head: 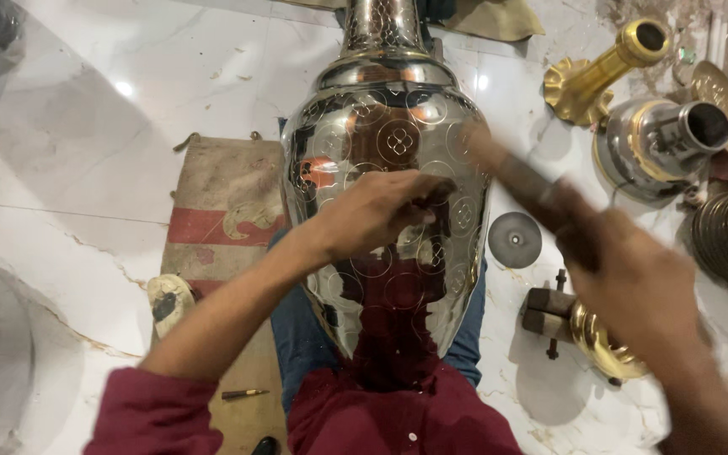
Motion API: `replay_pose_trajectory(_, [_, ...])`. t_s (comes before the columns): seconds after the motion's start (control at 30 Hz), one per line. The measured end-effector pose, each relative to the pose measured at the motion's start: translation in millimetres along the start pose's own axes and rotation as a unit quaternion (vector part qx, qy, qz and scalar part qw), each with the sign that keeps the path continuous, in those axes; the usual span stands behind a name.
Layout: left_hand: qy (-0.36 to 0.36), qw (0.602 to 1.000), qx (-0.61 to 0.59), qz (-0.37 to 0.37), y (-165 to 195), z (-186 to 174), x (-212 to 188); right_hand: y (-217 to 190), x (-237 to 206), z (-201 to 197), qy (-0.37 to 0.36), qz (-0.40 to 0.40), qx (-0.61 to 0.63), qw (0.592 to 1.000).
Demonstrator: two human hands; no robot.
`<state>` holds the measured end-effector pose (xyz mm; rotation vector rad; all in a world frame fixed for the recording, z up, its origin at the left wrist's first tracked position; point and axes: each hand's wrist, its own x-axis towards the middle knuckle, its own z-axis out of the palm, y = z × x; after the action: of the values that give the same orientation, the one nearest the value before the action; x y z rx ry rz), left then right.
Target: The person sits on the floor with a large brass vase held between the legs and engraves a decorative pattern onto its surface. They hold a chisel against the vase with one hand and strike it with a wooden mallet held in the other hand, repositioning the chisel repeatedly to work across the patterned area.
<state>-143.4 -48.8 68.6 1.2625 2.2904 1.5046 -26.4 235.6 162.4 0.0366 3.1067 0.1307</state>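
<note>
Silver vase (385,143) with engraved circles lies along our lap on the white marble floor (86,152). We press our left hand (377,211) on its belly, fingers pinched together on something too small to tell. Our right hand (634,278), blurred, grips a wooden-handled tool (524,181). Right of the vase lie a grey disc (514,239) and brass vases (600,72); a cloth (221,202) lies left.
</note>
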Motion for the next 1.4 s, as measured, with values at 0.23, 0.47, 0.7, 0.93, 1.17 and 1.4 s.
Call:
replay_pose_trajectory(0.23, [0.287,0.955,0.009,-0.068,11.8,40.8,-35.0,-47.8,46.0,-99.1,-0.186,-0.119,-0.257,0.941])
replay_pose_trajectory(0.47, [0.468,0.875,-0.034,-0.118,20.8,88.0,-44.7,-98.0,53.7,-123.5,-0.046,-0.332,-0.415,0.846])
replay_pose_trajectory(0.7, [0.488,0.868,-0.003,-0.094,23.3,91.7,-44.3,-76.5,43.2,-105.6,-0.097,-0.340,-0.439,0.826])
replay_pose_trajectory(0.93, [0.429,0.891,-0.002,-0.147,20.4,78.0,-37.8,-54.4,63.2,-81.2,-0.149,-0.180,-0.324,0.917])
replay_pose_trajectory(1.17, [0.451,0.887,-0.026,-0.096,22.2,79.1,-33.8,-60.3,74.7,-94.3,-0.013,-0.286,-0.109,0.952])
replay_pose_trajectory(1.4, [0.435,0.895,-0.004,-0.102,21.6,77.3,-34.3,-71.3,69.0,-119.1,-0.126,-0.235,-0.237,0.934])
